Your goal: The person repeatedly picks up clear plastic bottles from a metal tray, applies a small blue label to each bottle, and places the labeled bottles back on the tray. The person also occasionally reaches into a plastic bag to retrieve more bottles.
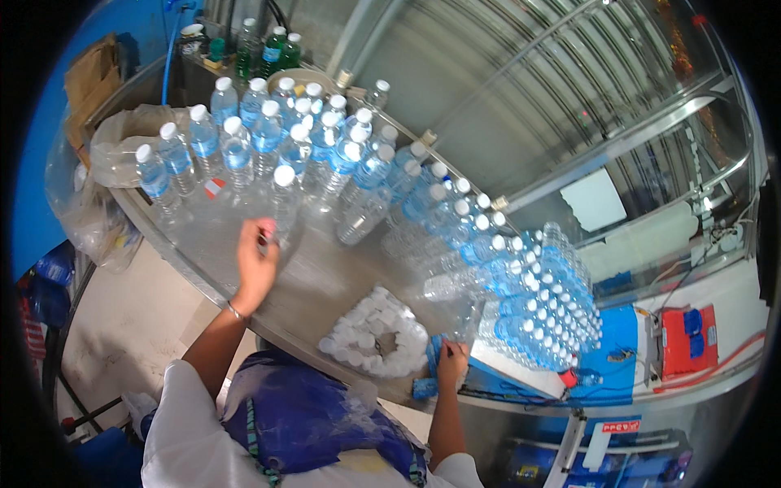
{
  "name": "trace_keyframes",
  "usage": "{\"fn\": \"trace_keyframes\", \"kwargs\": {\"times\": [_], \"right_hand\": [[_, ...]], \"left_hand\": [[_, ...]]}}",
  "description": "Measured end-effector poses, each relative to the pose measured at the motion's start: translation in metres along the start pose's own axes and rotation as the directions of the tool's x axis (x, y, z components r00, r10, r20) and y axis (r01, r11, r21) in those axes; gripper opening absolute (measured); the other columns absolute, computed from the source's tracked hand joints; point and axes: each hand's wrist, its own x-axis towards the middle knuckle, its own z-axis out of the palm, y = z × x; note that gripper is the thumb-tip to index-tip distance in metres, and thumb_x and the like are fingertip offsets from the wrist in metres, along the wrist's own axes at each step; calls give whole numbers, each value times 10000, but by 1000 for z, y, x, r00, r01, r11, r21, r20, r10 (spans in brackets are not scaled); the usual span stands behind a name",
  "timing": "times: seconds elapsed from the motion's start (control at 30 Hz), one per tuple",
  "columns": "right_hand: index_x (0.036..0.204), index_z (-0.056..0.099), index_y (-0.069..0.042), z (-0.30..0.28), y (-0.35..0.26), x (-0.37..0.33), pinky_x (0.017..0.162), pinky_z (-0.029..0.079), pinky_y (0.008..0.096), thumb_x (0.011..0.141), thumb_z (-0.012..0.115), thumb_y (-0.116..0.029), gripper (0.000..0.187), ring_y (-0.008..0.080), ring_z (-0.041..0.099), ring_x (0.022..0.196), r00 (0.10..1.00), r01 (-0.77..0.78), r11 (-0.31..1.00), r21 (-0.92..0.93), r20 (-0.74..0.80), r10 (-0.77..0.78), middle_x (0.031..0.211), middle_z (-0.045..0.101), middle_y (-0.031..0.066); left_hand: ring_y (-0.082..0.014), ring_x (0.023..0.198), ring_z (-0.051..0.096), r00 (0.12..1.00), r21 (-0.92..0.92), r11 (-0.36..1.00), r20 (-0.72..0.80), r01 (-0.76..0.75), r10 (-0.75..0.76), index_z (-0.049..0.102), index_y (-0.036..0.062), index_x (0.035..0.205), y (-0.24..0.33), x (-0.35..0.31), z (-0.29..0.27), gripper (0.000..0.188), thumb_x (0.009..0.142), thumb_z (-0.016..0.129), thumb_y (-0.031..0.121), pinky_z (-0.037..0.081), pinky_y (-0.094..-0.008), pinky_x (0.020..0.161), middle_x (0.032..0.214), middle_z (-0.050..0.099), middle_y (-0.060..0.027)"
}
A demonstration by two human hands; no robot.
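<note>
My left hand [258, 259] is over the metal table, its fingers curled in beside the lower part of a clear, white-capped bottle [283, 202] that shows no blue label. A small pinkish-red patch shows at the fingertips, and I cannot make out what lies between them. On the right, my right hand [451, 366] has its fingers bent together on a strip of blue labels [435, 351] at the table's near edge. A bag of white caps [376, 332] lies between my two arms, closer to the right hand.
Many blue-labelled bottles [267, 134] stand along the back of the metal table [297, 281]. More bottles [541, 305] are packed tightly at the right. Several green bottles [272, 50] stand at the back left, above a clear plastic bag [126, 142]. A red box [687, 340] sits far right.
</note>
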Motion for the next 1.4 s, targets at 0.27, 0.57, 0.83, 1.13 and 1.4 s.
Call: {"fn": "trace_keyframes", "kwargs": {"times": [0.27, 0.57, 0.83, 1.13, 1.4], "right_hand": [[883, 707, -61, 9, 3, 5, 727, 490, 408, 816, 688, -59, 69, 316, 612, 796, 997, -74, 997, -34, -12, 74, 827, 632, 137], [1017, 680, -16, -21, -68, 31, 722, 448, 230, 870, 689, -34, 149, 84, 518, 755, 929, -332, 839, 432, -7, 371, 796, 573, 4], [1071, 617, -15, -19, -201, 48, 736, 427, 211, 874, 662, 25, 206, 60, 508, 779, 941, -335, 477, 813, 260, 217, 845, 563, -23], [942, 621, -24, 30, -263, 88, 628, 434, 220, 878, 703, -119, 141, 67, 537, 679, 801, -424, 596, 682, 589, -104, 758, 615, -7], [1069, 611, -120, 51, -384, 192, 742, 445, 377, 876, 635, -141, 196, 243, 593, 935, 732, 527, 615, 587, 54, -679, 1213, 560, 113]], "left_hand": [[-188, 785, 620, 715, -198, 975, 695, 97, 70, 642, 27, 971, 67, -52, 34, 200, 800, 568, -45, 500, -307, 681, 913, 621, -89], [-228, 895, 641, 431, -168, 974, 898, 151, 88, 634, 18, 1084, 73, -89, 69, 253, 860, 659, 133, 516, -335, 778, 1042, 639, -120], [-116, 1002, 599, 284, -232, 512, 958, 827, -24, 636, -21, 1138, 79, -107, 105, 308, 899, 690, 165, 514, -306, 822, 1127, 655, -78], [-142, 743, 650, 730, -100, 917, 641, 386, -237, 700, 31, 1014, 70, -36, 34, 285, 775, 795, 155, 522, -285, 694, 837, 695, -68], [-324, 1190, 521, 985, 111, 981, 85, -160, 151, 441, 87, 1370, 67, 68, -32, 809, 663, 829, 146, 444, -394, 974, 1246, 565, -157]]}}
